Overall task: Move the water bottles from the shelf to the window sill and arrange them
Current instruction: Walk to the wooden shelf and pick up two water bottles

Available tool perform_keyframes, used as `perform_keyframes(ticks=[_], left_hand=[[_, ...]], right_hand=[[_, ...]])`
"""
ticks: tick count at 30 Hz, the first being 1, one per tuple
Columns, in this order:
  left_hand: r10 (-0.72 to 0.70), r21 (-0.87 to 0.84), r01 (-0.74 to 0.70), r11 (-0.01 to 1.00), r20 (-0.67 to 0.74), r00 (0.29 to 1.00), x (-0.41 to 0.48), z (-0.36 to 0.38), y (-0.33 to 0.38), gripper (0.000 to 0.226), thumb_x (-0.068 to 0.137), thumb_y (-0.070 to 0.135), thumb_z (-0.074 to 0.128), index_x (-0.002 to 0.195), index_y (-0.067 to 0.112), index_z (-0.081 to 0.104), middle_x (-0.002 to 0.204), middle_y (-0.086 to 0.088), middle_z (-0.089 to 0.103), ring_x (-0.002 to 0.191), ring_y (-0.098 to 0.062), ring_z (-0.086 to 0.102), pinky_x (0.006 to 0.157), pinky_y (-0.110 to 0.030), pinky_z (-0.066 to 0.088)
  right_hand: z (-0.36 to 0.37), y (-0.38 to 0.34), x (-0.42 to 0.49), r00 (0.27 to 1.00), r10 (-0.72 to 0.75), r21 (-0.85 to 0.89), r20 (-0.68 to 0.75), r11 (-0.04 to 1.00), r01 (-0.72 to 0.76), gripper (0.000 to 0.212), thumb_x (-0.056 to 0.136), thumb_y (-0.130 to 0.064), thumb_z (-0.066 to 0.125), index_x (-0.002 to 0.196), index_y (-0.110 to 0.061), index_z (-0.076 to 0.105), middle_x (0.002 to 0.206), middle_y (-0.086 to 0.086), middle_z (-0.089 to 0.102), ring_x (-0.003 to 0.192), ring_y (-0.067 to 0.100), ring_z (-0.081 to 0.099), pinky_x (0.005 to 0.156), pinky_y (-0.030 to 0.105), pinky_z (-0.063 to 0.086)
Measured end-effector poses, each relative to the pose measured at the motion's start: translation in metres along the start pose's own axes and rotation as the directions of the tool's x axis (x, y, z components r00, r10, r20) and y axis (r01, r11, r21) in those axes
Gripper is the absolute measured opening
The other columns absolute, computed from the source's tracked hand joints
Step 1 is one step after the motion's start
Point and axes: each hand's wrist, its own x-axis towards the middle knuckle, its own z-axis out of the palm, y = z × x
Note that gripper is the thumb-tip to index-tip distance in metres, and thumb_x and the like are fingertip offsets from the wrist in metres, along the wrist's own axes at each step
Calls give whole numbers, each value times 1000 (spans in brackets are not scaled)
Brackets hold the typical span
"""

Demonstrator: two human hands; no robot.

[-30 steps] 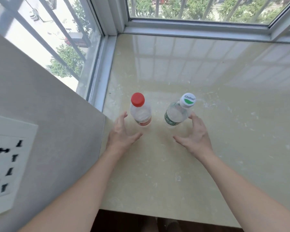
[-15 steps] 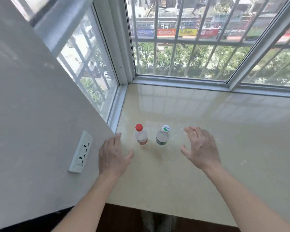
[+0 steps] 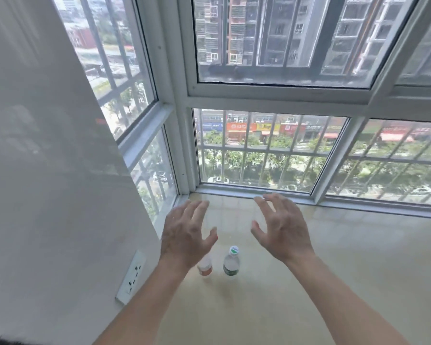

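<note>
Writing: the clear plastic water bottle with the white cap [image 3: 231, 262] carries a green mark and small lettering on its cap top, too small to read, and a dark green label band round its lower body. The second clear plastic bottle with the orange-red label [image 3: 205, 267] shows no legible text. Shop signs across the street, orange, yellow and red, bear characters that cannot be read.

Location: both bottles stand upright on the glossy beige stone window sill [image 3: 309, 282], side by side with a narrow gap between them, near the sill's left end by the white wall [image 3: 47, 195].

Obscured: the orange-labelled bottle's cap and upper body are hidden behind the left hand [image 3: 187, 235]; only a sliver of red shows at the thumb's edge. The white wall socket plate [image 3: 131, 276] is seen at a steep angle. A dark shape at the bottom left corner is cut off and unidentifiable.

Hands: both are raised above the sill, backs to the camera, forearms reaching in from the bottom edge. The left hand's fingers are spread, thumb out to the right, gripping nothing. The right hand [image 3: 283, 232] has its fingers apart and slightly curled, thumb pointing left, likewise empty. Neither hand touches a bottle.
</note>
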Motion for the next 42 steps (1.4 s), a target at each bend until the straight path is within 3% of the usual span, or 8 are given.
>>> perform_keyframes(ticks=[6, 13, 17, 25, 32, 42], left_hand=[[112, -53, -109, 993, 47, 993, 18, 7, 45, 62, 82, 53, 50, 134, 20, 55, 131, 3, 61, 123, -21, 52, 104, -43, 41], [393, -191, -374, 908, 73, 917, 33, 25, 122, 65, 83, 56, 50, 139, 22, 51, 132, 5, 60, 124, -21, 53, 105, -41, 41], [565, -294, -523, 800, 78, 821, 25, 32, 179, 65, 81, 55, 54, 138, 22, 53, 132, 4, 60, 124, -22, 53, 105, -40, 39], [822, -481, -718, 502, 9, 569, -26, 26, 277, 66, 79, 56, 49, 135, 23, 56, 130, 4, 62, 122, -22, 55, 103, -40, 40], [915, -548, -789, 277, -100, 390, -75, 10, 354, 65, 81, 56, 49, 136, 22, 54, 132, 2, 61, 123, -23, 53, 103, -40, 40], [962, -579, -807, 114, -139, 235, -131, 29, 460, 63, 82, 53, 54, 137, 23, 53, 135, 2, 59, 126, -23, 50, 104, -42, 39]], right_hand=[[-27, 21, -22, 996, 72, -51, -48, 996, -74, 52, 76, -37, 73, 123, -17, 66, 122, 7, 65, 120, 30, 58, 100, 47, 50], [-72, 62, -81, 933, 349, -192, -86, 913, -360, 51, 79, -42, 63, 125, -19, 63, 123, 6, 63, 120, 29, 56, 102, 46, 49], [-106, 76, -136, 842, 516, -270, -154, 798, -539, 49, 79, -42, 58, 123, -20, 63, 122, 6, 63, 117, 29, 57, 101, 46, 49], [-160, 63, -264, 565, 774, -336, -287, 471, -816, 47, 79, -39, 63, 121, -17, 63, 120, 7, 63, 116, 29, 58, 102, 47, 48], [-196, 44, -345, 369, 849, -355, -379, 235, -905, 50, 83, -41, 60, 128, -17, 62, 124, 7, 63, 123, 29, 55, 107, 46, 45], [-216, 85, -437, 235, 851, -314, -470, 88, -945, 46, 84, -37, 58, 124, -15, 64, 120, 6, 64, 121, 29, 56, 104, 48, 45]])
